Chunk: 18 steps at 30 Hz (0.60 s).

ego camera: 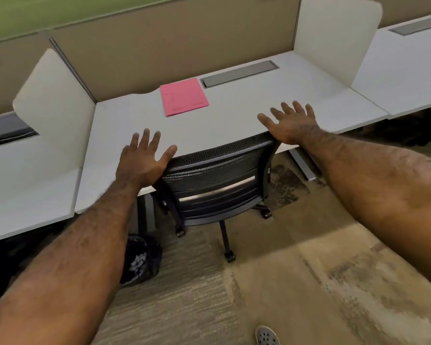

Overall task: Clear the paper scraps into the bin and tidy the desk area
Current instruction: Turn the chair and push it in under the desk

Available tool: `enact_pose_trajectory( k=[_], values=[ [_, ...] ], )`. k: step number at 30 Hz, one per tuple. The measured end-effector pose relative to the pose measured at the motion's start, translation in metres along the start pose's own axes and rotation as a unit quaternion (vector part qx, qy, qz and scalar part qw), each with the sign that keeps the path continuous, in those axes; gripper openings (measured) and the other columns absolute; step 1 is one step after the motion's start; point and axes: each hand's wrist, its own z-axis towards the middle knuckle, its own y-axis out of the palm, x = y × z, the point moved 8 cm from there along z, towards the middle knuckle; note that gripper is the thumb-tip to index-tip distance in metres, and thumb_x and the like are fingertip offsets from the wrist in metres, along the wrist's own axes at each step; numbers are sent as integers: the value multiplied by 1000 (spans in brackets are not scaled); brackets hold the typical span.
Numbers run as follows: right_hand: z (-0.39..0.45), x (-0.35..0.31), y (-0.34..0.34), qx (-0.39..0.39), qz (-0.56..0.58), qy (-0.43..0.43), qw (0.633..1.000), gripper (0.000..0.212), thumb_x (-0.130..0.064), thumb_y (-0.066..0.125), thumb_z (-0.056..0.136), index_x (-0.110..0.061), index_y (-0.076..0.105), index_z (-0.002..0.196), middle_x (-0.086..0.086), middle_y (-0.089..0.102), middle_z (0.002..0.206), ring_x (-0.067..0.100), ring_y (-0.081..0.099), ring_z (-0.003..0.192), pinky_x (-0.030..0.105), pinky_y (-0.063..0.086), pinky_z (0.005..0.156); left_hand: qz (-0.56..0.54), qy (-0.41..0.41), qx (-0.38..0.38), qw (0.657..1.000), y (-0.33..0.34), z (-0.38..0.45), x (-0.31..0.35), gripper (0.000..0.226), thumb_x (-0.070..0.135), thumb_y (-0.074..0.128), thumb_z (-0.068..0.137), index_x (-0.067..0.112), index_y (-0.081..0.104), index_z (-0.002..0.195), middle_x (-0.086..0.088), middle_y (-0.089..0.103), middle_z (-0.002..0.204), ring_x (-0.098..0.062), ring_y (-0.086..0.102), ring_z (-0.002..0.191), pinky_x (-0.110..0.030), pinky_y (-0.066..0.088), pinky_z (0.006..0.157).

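- Pink folder (184, 97) lay flat on the desk (234, 115), far past your fingers, nearer your left hand (142, 159).
- Your right hand (290, 123) was empty; both hands spread wide.
- Scraps sat in the bin (141, 261).

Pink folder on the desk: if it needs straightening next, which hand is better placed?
Probably the left hand. It lies open near the desk's front edge, nearer the pink folder. The right hand, also open, is farther off to the folder's right.
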Motion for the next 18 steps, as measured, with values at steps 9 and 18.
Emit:
enact_pose_trajectory(
  k=[9,18],
  values=[
    [17,-4,5,40,20,-21,999,102,-87,-8,70,-31,21,150,1,16,161,24,7,148,50,-5,116,3,-7,4,1000,11,11,-11,94,86,2,76,31,7,152,0,1,162,-23,-1,148,-49,6,117],
    [15,-10,-9,66,6,-17,998,95,-82,-11,75,-31,13,152,2,8,162,22,0,148,47,-8,118,8,-8,-2,1000,3,18,-13,87,80,4,80,31,10,152,2,2,162,-22,-1,148,-49,7,118]
  ],
)
